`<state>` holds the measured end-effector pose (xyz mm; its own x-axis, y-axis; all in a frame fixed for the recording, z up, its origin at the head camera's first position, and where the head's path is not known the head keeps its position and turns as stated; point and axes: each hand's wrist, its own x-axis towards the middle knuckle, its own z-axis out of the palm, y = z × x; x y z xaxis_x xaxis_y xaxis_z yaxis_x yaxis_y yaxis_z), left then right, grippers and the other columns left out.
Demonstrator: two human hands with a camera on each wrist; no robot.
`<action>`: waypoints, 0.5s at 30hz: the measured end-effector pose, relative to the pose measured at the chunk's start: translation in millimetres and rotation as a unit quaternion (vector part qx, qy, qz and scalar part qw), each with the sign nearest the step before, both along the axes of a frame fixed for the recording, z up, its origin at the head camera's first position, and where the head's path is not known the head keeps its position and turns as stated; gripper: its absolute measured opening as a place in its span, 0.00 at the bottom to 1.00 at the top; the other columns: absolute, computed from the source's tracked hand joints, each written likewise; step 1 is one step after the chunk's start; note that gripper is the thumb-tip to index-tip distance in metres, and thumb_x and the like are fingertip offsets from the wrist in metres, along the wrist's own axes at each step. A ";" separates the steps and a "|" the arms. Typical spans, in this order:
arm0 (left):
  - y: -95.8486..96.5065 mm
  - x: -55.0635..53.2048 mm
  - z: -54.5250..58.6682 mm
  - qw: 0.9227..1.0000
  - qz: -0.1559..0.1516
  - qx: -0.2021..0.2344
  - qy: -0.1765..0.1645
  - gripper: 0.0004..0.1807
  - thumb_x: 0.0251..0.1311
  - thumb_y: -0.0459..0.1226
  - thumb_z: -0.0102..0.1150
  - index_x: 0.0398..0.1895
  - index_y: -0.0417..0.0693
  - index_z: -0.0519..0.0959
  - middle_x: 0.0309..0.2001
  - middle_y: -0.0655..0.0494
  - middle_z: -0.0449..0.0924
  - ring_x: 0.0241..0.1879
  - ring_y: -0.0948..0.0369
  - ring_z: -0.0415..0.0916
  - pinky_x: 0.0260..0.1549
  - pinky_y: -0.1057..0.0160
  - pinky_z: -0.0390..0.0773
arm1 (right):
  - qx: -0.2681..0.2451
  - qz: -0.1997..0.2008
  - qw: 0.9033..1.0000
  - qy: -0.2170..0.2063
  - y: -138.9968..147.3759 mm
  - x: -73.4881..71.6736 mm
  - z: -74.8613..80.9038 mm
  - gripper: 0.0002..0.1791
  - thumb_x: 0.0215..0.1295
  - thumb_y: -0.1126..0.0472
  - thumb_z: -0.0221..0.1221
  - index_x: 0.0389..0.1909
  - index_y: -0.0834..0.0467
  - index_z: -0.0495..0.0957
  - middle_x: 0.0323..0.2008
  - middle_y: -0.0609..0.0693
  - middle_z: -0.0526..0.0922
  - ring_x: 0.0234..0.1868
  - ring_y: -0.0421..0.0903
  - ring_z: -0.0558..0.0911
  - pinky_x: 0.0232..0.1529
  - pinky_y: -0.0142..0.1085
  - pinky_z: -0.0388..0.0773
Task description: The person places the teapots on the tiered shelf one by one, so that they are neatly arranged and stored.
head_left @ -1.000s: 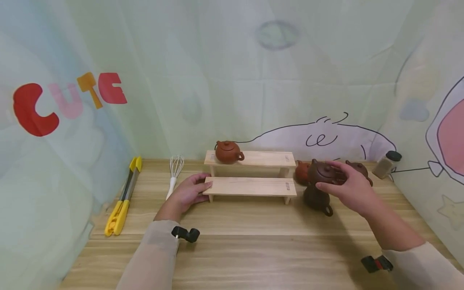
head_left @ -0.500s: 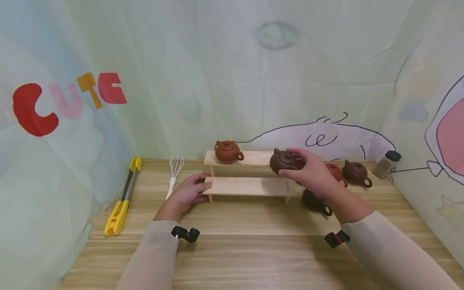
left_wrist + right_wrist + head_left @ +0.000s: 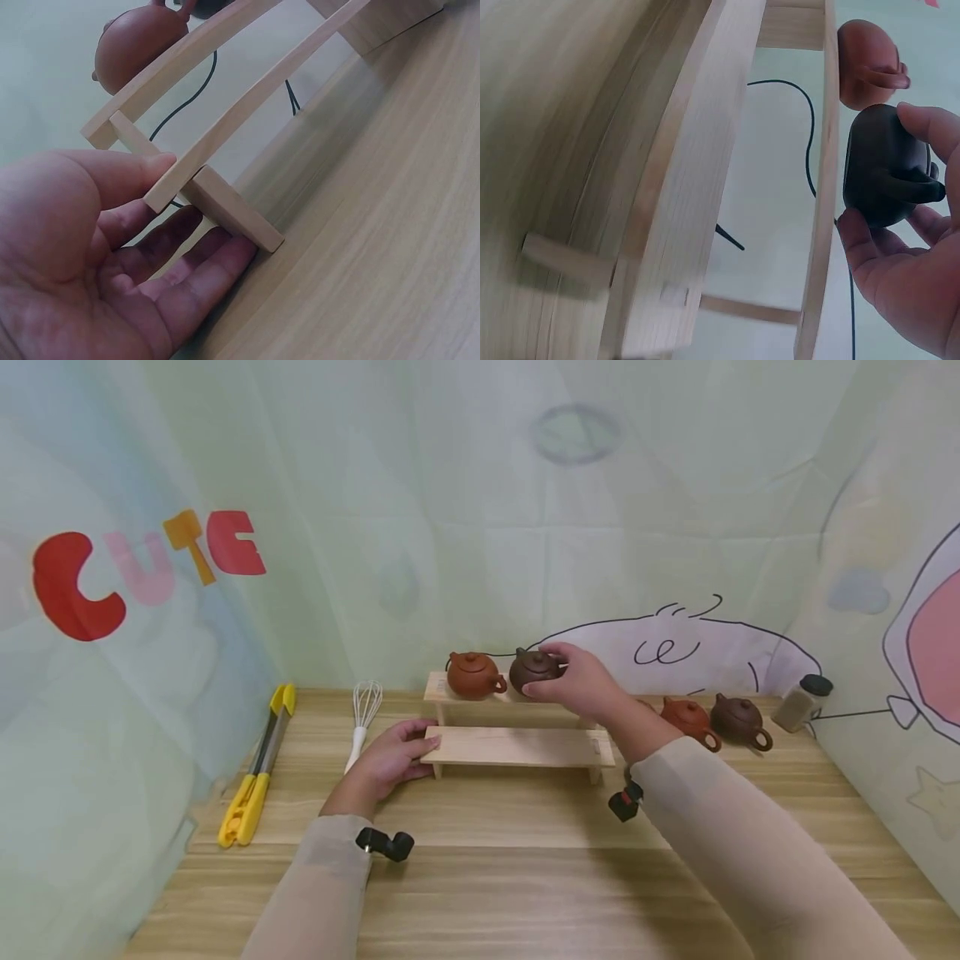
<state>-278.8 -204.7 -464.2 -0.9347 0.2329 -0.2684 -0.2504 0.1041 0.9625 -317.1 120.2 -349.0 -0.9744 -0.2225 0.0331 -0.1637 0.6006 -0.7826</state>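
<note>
Teapots: 4 in clear view, 2 reddish, 2 dark; patch of bench behind right forearm hidden.
Right hand [image 3: 581,681]: grips 1 dark teapot [image 3: 531,670], thumb and fingers on opposite sides of the body.
Held teapot: at upper board [image 3: 438,687], mid-length, upright; can't tell if it touches the wood.
Upper-board neighbor: 1 reddish teapot [image 3: 472,677], resting near the board's left end, beside the held one.
Left hand [image 3: 393,756]: grip pinches left end of lower board [image 3: 517,746], thumb on top, fingers below by the leg.
Boards: 2, upper behind lower, near far edge of bench [image 3: 487,885].
Bench teapots: 2, side by side toward far right corner, reddish [image 3: 684,717] then dark [image 3: 735,720].
Jar [image 3: 799,705]: 1, black lid, at far right corner.
Whisk [image 3: 362,718]: 1, white, far edge, left of boards.
Tongs [image 3: 258,760]: 1 pair, yellow ends, along left edge.
</note>
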 end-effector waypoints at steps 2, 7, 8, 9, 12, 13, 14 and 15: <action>0.5 0.2 0.1 1.000 0.000 0.002 0.001 0.30 0.81 0.38 0.54 0.81 0.41 0.62 0.79 0.38 0.63 0.67 0.49 0.76 0.67 0.42 0.81 | 0.008 0.002 1.000 0.005 -4.2 -3.8 -1.8 0.43 0.59 0.49 0.77 0.74 0.54 0.71 0.68 0.60 0.80 0.67 0.58 0.80 0.69 0.53 0.77; 1.3 0.6 1.1 1.000 -0.002 0.001 0.004 0.31 0.81 0.38 0.54 0.82 0.41 0.62 0.79 0.38 0.62 0.67 0.48 0.76 0.67 0.42 0.81 | 0.032 -0.004 0.999 0.001 -9.9 -7.2 -4.9 0.44 0.60 0.46 0.76 0.75 0.53 0.71 0.69 0.59 0.79 0.68 0.59 0.79 0.71 0.54 0.75; 1.3 0.6 1.2 1.000 -0.002 0.000 0.004 0.31 0.81 0.38 0.54 0.82 0.41 0.62 0.79 0.38 0.62 0.68 0.48 0.75 0.67 0.43 0.81 | 0.034 -0.006 0.999 0.000 -10.6 -6.9 -4.9 0.44 0.60 0.46 0.76 0.75 0.53 0.70 0.69 0.59 0.79 0.68 0.59 0.78 0.71 0.55 0.75; 1.3 0.6 1.3 1.000 -0.001 -0.001 0.005 0.31 0.81 0.38 0.54 0.82 0.41 0.62 0.79 0.38 0.62 0.68 0.48 0.75 0.67 0.43 0.81 | 0.034 -0.006 0.999 0.000 -11.2 -6.7 -4.9 0.44 0.60 0.46 0.76 0.75 0.53 0.70 0.69 0.59 0.79 0.68 0.59 0.78 0.71 0.55 0.75; 0.8 0.2 1.0 1.000 -0.001 -0.003 0.006 0.31 0.81 0.38 0.54 0.82 0.41 0.61 0.79 0.38 0.62 0.68 0.48 0.75 0.67 0.43 0.81 | 0.032 -0.005 0.999 -0.003 -12.4 -5.8 -4.7 0.44 0.61 0.46 0.76 0.76 0.53 0.70 0.70 0.59 0.78 0.69 0.59 0.78 0.71 0.55 0.75; 0.5 0.0 0.8 1.000 0.000 -0.004 0.006 0.31 0.81 0.38 0.54 0.82 0.41 0.61 0.79 0.38 0.62 0.68 0.48 0.75 0.67 0.43 0.82 | 0.030 -0.004 1.000 -0.005 -12.8 -5.6 -4.8 0.44 0.61 0.46 0.76 0.76 0.52 0.69 0.70 0.59 0.78 0.69 0.59 0.78 0.71 0.55 0.75; 0.3 0.0 0.7 1.000 0.000 -0.004 0.005 0.31 0.81 0.38 0.54 0.82 0.41 0.61 0.79 0.38 0.62 0.68 0.48 0.75 0.67 0.43 0.82 | 0.027 -0.003 1.000 -0.008 -13.1 -5.4 -4.8 0.44 0.61 0.46 0.76 0.76 0.52 0.69 0.71 0.60 0.78 0.69 0.59 0.78 0.71 0.55 0.75; 0.0 -0.1 0.5 1.000 0.000 -0.004 0.004 0.31 0.81 0.38 0.54 0.82 0.41 0.61 0.79 0.38 0.62 0.68 0.48 0.75 0.67 0.44 0.82 | 0.025 -0.002 1.000 -0.009 -13.2 -5.3 -5.0 0.44 0.61 0.47 0.76 0.76 0.52 0.69 0.71 0.60 0.77 0.69 0.59 0.78 0.72 0.55 0.75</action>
<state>-278.9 -204.6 -463.7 -0.9370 0.2308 -0.2623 -0.2421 0.1122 0.9637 -322.4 107.0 -354.1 -0.9754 -0.2203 0.0036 -0.1472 0.6397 -0.7544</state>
